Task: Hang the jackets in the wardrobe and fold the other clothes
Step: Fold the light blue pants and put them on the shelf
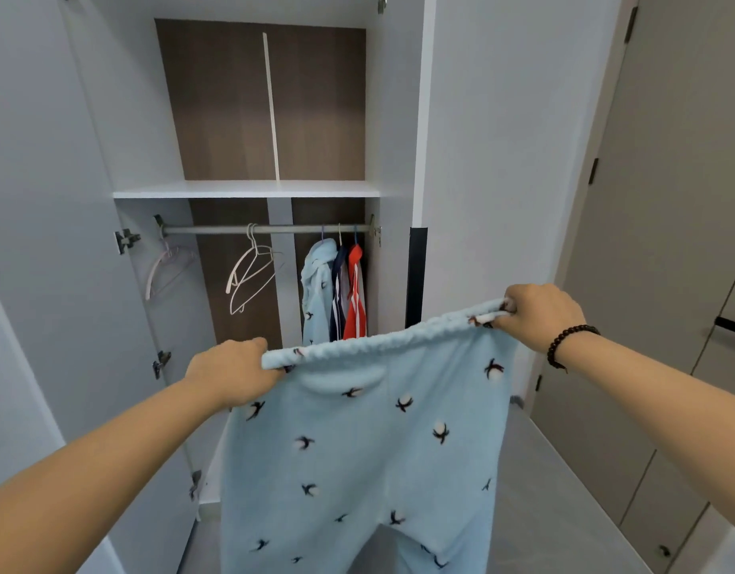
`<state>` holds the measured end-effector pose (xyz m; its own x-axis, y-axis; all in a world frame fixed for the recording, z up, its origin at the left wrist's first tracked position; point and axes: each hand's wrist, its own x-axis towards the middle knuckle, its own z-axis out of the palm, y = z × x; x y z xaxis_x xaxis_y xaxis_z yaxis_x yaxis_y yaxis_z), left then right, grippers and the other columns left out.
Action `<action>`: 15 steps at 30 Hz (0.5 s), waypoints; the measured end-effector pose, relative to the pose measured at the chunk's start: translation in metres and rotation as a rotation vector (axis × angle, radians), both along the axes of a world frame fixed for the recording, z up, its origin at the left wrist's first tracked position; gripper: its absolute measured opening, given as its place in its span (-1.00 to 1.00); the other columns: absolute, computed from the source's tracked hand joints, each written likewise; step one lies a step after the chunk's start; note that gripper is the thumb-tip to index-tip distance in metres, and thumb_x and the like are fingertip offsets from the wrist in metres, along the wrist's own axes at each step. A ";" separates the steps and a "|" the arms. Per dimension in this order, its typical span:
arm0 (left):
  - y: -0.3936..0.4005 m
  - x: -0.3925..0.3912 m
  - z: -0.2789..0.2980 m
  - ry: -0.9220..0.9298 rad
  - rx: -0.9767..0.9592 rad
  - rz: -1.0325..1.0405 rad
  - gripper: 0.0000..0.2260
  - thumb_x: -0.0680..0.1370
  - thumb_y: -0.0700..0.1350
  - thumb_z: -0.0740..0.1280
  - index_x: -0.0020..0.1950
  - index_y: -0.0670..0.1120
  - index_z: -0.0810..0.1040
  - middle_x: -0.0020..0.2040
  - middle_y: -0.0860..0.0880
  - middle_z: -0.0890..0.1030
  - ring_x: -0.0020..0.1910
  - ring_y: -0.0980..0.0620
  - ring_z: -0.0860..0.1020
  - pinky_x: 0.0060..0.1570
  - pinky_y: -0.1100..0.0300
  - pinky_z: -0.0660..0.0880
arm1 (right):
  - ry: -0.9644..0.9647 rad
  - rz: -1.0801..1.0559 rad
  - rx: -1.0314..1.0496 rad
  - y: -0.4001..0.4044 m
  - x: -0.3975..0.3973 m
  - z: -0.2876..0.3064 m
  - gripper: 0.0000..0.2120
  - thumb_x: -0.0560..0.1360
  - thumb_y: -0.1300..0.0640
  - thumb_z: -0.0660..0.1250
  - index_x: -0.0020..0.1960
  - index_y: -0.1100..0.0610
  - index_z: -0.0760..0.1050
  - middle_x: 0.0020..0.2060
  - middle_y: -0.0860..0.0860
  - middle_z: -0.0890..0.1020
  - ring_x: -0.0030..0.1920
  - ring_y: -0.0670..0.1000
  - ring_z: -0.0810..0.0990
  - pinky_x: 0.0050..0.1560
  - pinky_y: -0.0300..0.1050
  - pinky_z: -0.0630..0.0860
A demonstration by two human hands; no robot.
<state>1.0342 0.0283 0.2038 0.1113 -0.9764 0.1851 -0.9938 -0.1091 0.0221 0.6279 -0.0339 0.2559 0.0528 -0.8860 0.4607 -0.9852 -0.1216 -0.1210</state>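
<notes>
Light blue fleece trousers [357,449] with a small dark flower print hang in front of me, held up by the waistband. My left hand [233,372] grips the waistband's left end and my right hand [539,314] grips its right end, stretching it out level. Behind them the wardrobe stands open. On its rail [270,229] hang a light blue jacket [318,283], a navy jacket [337,292] and a red jacket [355,296] at the right end. The trouser legs run out of the bottom of the view.
Empty white hangers [249,271] hang mid-rail and a pink hanger [167,267] at the left end. A white shelf [245,188] sits above the rail. The wardrobe doors stand open at left and right. Grey cabinet doors [667,242] line the right wall.
</notes>
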 end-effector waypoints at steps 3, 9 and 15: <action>-0.001 0.005 0.012 0.345 0.084 0.028 -0.48 0.25 0.39 0.41 -0.06 0.03 0.41 -0.14 0.08 0.57 -0.19 0.12 0.54 -0.31 0.20 0.44 | -0.163 0.039 -0.047 -0.002 0.005 0.001 -0.79 0.43 0.04 0.38 -0.19 0.10 0.37 -0.39 0.02 0.48 -0.35 0.10 0.47 -0.46 -0.16 0.29; 0.010 0.021 0.026 0.220 0.021 0.123 -0.12 -0.07 0.67 0.14 -0.20 -0.07 0.49 -0.29 0.00 0.57 -0.31 0.04 0.53 -0.38 0.18 0.38 | 0.333 -0.041 -0.106 -0.008 -0.002 0.007 -0.77 0.60 -0.03 0.16 -0.08 0.11 0.21 -0.39 -0.03 0.34 -0.43 0.03 0.36 -0.47 -0.17 0.20; 0.011 0.022 0.025 0.211 -0.219 0.151 -0.39 0.19 0.51 0.38 -0.35 -0.06 0.41 -0.41 0.01 0.52 -0.38 0.04 0.49 -0.45 0.21 0.31 | 0.362 -0.071 -0.001 0.002 0.007 0.023 -0.82 0.56 -0.04 0.18 -0.16 0.03 0.32 -0.41 -0.06 0.38 -0.42 -0.01 0.38 -0.48 -0.20 0.18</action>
<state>1.0566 0.0389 0.2287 0.3100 -0.8857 0.3455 -0.9377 -0.2247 0.2652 0.6350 -0.0318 0.2788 0.1506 -0.8929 0.4244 -0.9701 -0.0508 0.2372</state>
